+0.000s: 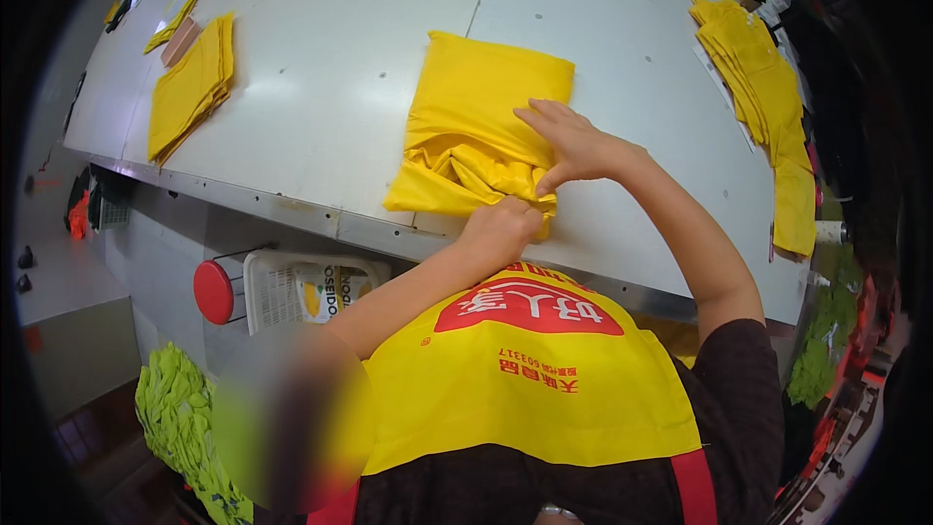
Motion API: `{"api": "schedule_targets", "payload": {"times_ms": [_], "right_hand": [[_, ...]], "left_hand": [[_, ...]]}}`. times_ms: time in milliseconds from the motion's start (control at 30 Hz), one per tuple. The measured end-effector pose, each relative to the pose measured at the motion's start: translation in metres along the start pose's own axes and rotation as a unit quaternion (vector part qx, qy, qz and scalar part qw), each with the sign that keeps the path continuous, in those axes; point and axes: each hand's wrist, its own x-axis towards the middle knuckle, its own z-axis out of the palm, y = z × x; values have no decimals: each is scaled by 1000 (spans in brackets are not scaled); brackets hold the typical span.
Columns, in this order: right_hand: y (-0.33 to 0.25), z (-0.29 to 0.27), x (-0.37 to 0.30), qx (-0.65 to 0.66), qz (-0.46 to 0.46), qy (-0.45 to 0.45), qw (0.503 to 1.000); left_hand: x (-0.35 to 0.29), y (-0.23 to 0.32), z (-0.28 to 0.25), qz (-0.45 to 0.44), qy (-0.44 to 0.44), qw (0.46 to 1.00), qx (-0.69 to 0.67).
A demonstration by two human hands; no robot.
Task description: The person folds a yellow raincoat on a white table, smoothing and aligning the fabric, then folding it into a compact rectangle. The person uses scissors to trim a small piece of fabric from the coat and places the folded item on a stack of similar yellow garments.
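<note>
A folded piece of yellow cloth [486, 87] lies on the pale table in front of me; its far part is flat and its near part is bunched in loose creases. My left hand [502, 233] is closed at the cloth's near right corner, its fingertips partly hidden in the folds. Over the right edge of the same cloth, my right hand [581, 146] is spread, thumb apart from the fingers. The thumb tip rests close to the creases, just above the left hand.
Folded yellow cloths [192, 87] lie at the table's left, beside a pinkish block [181, 41]. Another yellow stack [753, 78] runs along the right edge. Below the table's metal edge [335, 224] stand a red stool [214, 292] and a white basket [282, 282]. Green cloth [180, 418] is heaped lower left.
</note>
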Motion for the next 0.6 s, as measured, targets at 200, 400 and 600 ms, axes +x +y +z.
{"api": "schedule_targets", "payload": {"times_ms": [200,400,600], "right_hand": [[13,125,55,-305,-53,315,897],[-1,68,9,-138,-60,107,983],[-8,82,4,-75,-78,265,958]], "left_hand": [[14,5,-1,93,84,992,-23],[12,-31,-43,-101,-138,982,86],[-7,-83,-44,-236,-202,950,-37]]}}
